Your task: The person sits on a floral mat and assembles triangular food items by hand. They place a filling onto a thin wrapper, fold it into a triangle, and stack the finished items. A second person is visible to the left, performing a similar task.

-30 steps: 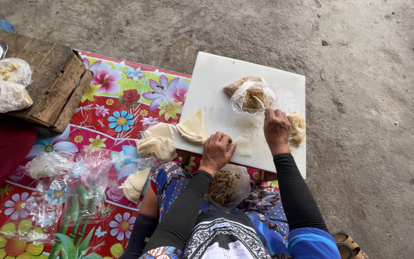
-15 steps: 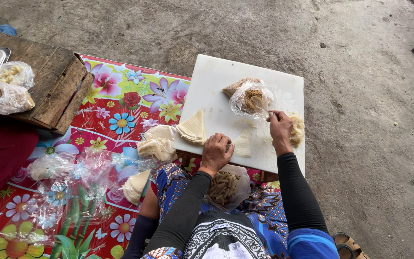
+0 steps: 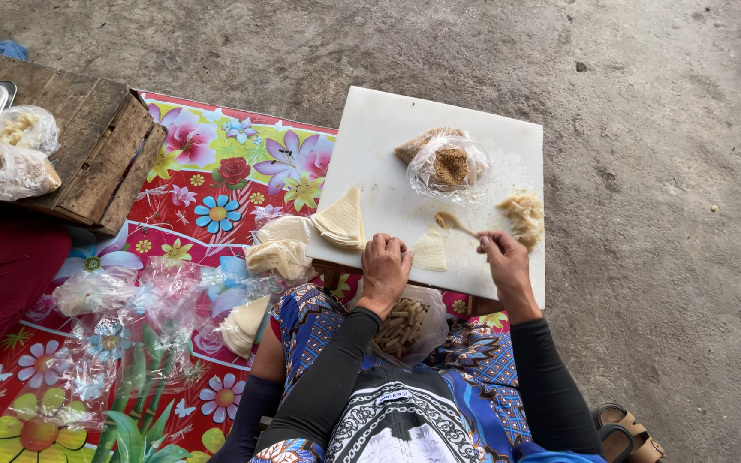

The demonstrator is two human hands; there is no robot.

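Right hand (image 3: 508, 264) grips a loaded spoon (image 3: 454, 223) over the triangular wrapper (image 3: 430, 251). Left hand (image 3: 385, 266), fingers curled, pins the white board (image 3: 388, 137). Tilt it and filling could spill.

Soft, even daylight fills the scene, shadows faint (barely any under the white board (image 3: 388, 137)); focus is sharp, with slight wide-angle stretching at the edges.

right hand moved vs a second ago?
Yes. The right hand has pulled back from the filling pile at the board's right edge, towards the triangular wrapper, and now holds a spoon over it.
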